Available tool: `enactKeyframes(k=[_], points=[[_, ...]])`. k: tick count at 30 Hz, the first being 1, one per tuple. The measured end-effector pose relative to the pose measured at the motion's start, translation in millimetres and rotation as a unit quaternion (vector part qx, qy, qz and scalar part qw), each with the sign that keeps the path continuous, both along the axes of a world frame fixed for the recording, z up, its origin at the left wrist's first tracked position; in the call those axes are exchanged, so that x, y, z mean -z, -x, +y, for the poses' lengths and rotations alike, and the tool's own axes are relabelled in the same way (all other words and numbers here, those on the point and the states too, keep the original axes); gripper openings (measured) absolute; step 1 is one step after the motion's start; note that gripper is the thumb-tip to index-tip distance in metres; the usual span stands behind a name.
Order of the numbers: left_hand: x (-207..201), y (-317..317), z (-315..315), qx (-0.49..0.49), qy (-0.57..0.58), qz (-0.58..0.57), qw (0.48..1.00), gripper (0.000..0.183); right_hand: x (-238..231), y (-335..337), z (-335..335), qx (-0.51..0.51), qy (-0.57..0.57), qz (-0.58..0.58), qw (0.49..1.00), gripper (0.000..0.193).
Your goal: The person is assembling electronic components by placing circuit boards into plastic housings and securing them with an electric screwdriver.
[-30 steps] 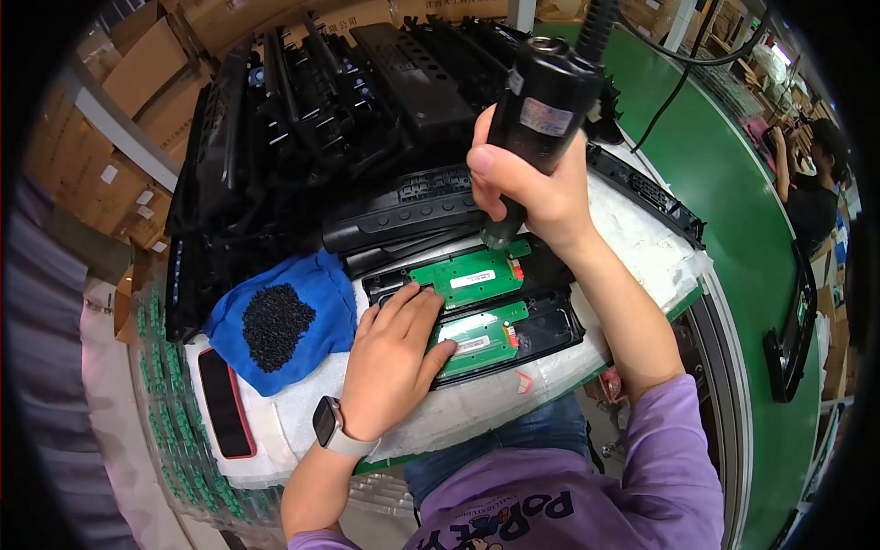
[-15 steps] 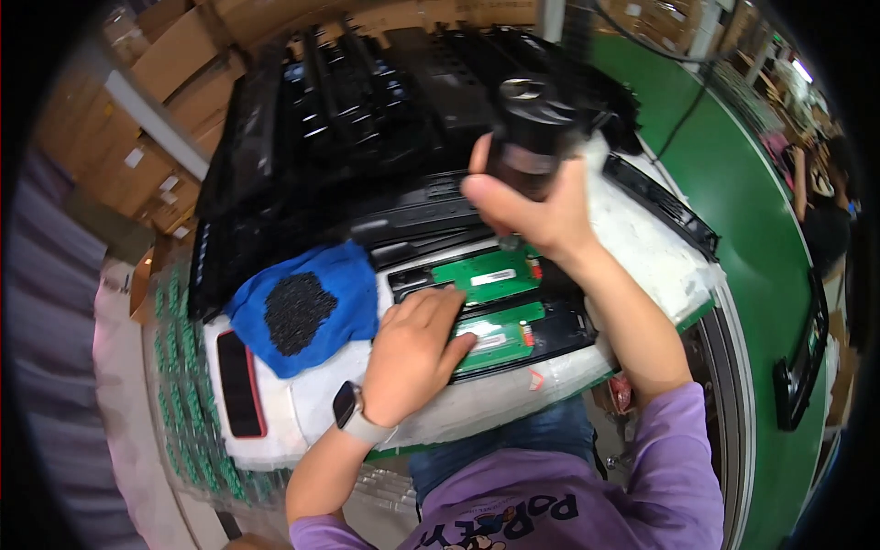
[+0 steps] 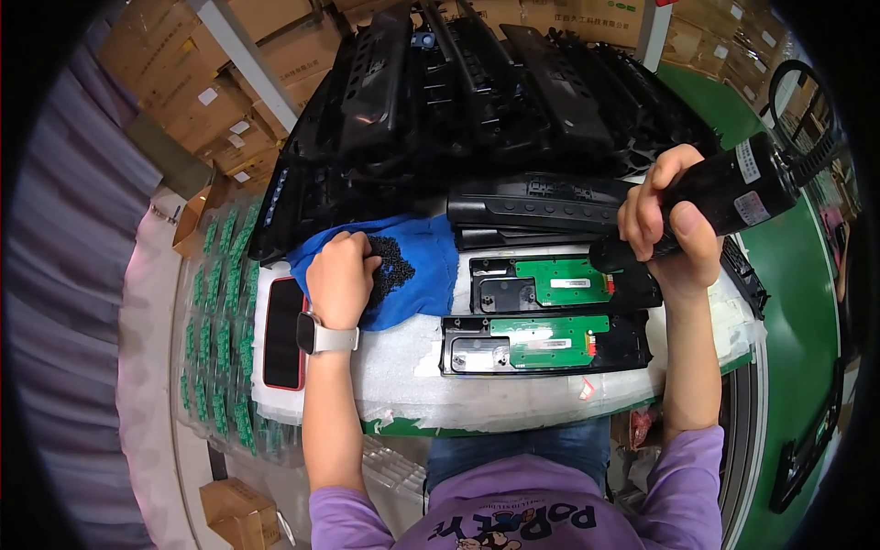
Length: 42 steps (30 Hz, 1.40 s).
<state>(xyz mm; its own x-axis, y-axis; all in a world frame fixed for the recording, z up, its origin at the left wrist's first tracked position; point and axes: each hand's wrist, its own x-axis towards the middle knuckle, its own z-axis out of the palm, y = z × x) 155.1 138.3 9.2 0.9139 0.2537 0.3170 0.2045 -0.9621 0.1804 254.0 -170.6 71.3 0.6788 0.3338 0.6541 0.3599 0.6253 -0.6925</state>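
My right hand (image 3: 674,220) is wrapped round a black electric screwdriver (image 3: 733,188), tilted with its front end over the right side of the upper black housing (image 3: 501,291). A green circuit board (image 3: 568,282) lies in that housing. Nearer me is a second black housing (image 3: 456,353), with another green circuit board (image 3: 550,341) in it. On the left, my left hand (image 3: 341,280) is closed, fingers curled at the edge of a pile of small black screws (image 3: 392,272). Under the pile spreads a blue cloth (image 3: 433,275). What its fingertips hold is hidden.
A phone with a red edge (image 3: 284,335) lies beside my left wrist. Black plastic housings (image 3: 550,87) are heaped at the back. Plastic trays of small green boards (image 3: 220,330) stand left of the white-padded table (image 3: 394,367). A cable runs from the screwdriver's rear.
My left hand has left the circuit boards and moved left to the screws. My right hand has moved right with the screwdriver, now tipped over sideways. The view has shifted.
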Motion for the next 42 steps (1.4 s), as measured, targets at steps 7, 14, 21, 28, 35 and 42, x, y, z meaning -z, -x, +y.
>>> enactKeyframes(k=[7, 14, 21, 28, 35, 42], points=[[-0.4, -4.0, -5.1, -0.005, -0.014, -0.105, 0.994, 0.003, 0.0, -0.5, -0.5, 0.006, 0.008, 0.012, 1.0, 0.031], [-4.9, -6.7, -36.4, 0.123, 0.654, -0.057, 0.745, 0.013, 0.8, 3.4, -1.2, 0.001, -0.002, 0.021, 1.0, 0.029], [2.0, 0.6, -90.2, 0.17, 0.883, 0.074, 0.432, 0.016, -6.5, 14.2, -3.1, -0.025, 0.02, 0.014, 0.999, 0.039], [-2.8, 6.1, -103.4, 0.165, 0.806, 0.132, 0.553, 0.016, -9.5, 17.7, -5.3, -0.051, -0.001, 0.016, 0.999, 0.042], [-5.2, 11.0, -111.3, 0.186, 0.753, 0.14, 0.616, 0.016, -7.7, 20.3, -5.0, -0.108, -0.103, 0.004, 0.989, 0.042], [-4.3, 14.2, -118.8, 0.187, 0.777, 0.142, 0.584, 0.015, -8.2, 25.4, -6.5, -0.125, -0.121, 0.007, 0.985, 0.042]])
